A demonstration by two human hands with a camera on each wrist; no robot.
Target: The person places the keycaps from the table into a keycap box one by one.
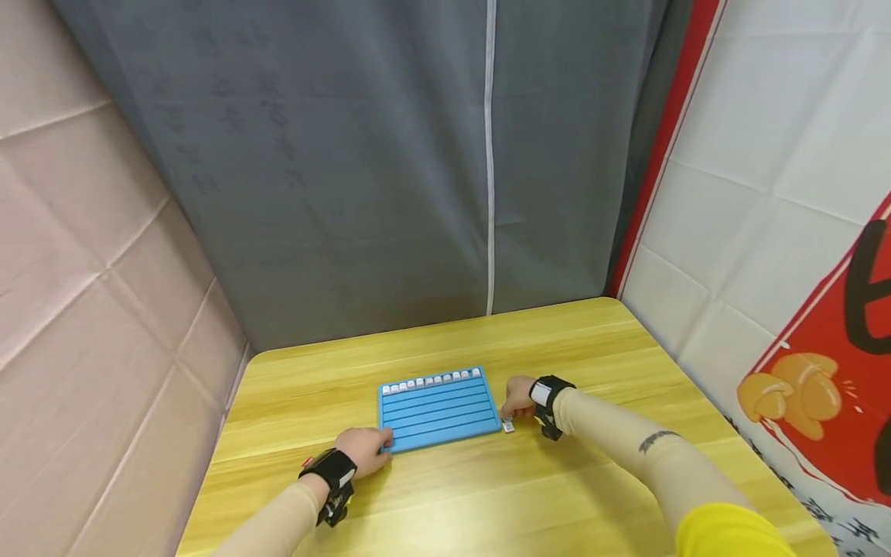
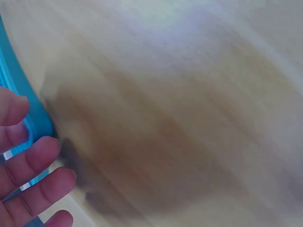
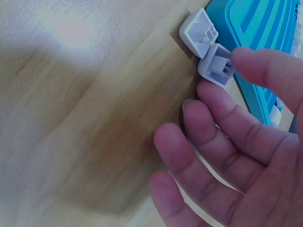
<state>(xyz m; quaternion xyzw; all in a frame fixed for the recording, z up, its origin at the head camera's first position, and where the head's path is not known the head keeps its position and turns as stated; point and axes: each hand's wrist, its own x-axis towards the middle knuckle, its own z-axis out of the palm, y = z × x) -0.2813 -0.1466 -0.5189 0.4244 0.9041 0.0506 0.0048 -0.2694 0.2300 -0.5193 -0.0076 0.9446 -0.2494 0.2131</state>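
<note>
A blue ridged tray (image 1: 438,418) lies on the table, with a row of white keycaps (image 1: 429,381) along its far edge. My left hand (image 1: 365,449) holds the tray's near left corner; in the left wrist view the thumb and index finger are at the blue corner (image 2: 40,124). Off the tray's right side, my right hand (image 1: 518,397) pinches a white keycap (image 3: 217,65) between thumb and index finger, its hollow underside showing. Touching it is a second keycap (image 3: 198,34), also hollow side in view, on the tabletop near the tray's corner.
The wood-patterned table (image 1: 445,503) runs back to a grey curtain (image 1: 383,193). A pale quilted wall (image 1: 90,309) stands on the left and a white wall covering with a red print (image 1: 766,155) on the right.
</note>
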